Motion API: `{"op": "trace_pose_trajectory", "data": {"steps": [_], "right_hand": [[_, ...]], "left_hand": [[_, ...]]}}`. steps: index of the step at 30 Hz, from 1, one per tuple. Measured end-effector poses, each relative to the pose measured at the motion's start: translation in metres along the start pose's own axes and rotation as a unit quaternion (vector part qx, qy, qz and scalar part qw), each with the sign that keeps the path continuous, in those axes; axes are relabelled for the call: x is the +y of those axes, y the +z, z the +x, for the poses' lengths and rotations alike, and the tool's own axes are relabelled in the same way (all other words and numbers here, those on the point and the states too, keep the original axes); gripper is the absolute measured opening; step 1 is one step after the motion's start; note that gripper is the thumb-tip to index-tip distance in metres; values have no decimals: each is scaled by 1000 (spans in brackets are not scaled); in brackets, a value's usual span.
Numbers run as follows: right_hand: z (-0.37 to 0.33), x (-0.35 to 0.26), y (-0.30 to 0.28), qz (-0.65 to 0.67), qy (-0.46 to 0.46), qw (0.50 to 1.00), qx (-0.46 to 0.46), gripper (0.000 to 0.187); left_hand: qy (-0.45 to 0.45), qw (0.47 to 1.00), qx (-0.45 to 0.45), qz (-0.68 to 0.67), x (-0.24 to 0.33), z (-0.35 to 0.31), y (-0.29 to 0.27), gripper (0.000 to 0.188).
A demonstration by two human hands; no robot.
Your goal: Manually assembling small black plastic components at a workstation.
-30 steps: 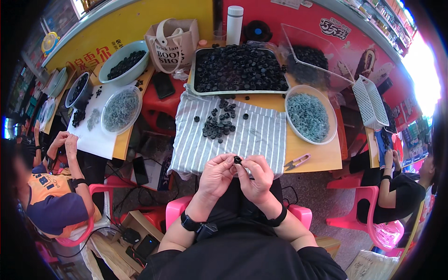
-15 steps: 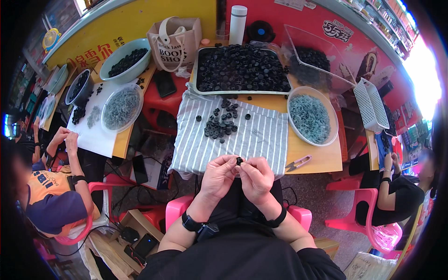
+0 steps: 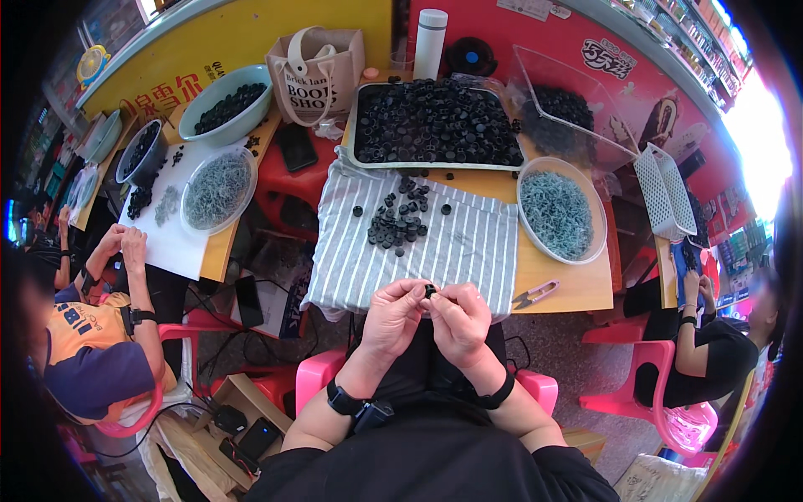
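Over the near edge of the table, my left hand (image 3: pixel 395 311) and my right hand (image 3: pixel 459 318) meet, fingertips pinching one small round black plastic cap (image 3: pixel 430 290) between them. Fingers cover part of it. Beyond them a grey-and-white striped cloth (image 3: pixel 343 268) carries a loose pile of black caps (image 3: pixel 398 224), with a few lying apart. Behind the cloth stands a white-rimmed tray (image 3: pixel 355 138) heaped with similar black caps. At the right, a round tub (image 3: pixel 599 243) holds many small translucent blue-green plastic pieces.
Pink-handled thread snips (image 3: pixel 536 294) lie on the table's right front. A tote bag (image 3: pixel 322 71), a white bottle (image 3: pixel 429 42) and a clear bin (image 3: pixel 577 117) stand at the back. One person (image 3: pixel 100 343) works at the left, another (image 3: pixel 703 335) at the right.
Both hands stay in nearly the same place, and the cap has turned slightly between the fingertips. The view has shifted a little. The person at the left has raised their hands slightly.
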State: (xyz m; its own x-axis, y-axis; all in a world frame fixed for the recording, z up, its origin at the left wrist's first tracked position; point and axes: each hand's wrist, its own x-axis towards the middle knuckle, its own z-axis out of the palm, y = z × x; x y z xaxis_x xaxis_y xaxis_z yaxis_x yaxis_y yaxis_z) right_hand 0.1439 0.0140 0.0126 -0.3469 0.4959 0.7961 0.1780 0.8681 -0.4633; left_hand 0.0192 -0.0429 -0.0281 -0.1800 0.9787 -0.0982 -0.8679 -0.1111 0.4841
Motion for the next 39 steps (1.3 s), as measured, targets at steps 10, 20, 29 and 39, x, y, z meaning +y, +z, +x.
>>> {"op": "trace_pose_trajectory", "data": {"steps": [10, 20, 29, 39], "right_hand": [[0, 5, -3, 51, 58, 996, -38, 19], [1, 4, -4, 100, 178, 977, -56, 21], [0, 9, 0, 86, 168, 980, -59, 21], [-7, 12, 3, 60, 123, 990, -30, 21]], "left_hand": [[12, 1000, -7, 26, -1, -1, 1, 17], [20, 999, -12, 40, -1, -3, 3, 18], [57, 993, -38, 98, -8, -5, 1, 27], [66, 989, -22, 133, -16, -3, -4, 23]]}}
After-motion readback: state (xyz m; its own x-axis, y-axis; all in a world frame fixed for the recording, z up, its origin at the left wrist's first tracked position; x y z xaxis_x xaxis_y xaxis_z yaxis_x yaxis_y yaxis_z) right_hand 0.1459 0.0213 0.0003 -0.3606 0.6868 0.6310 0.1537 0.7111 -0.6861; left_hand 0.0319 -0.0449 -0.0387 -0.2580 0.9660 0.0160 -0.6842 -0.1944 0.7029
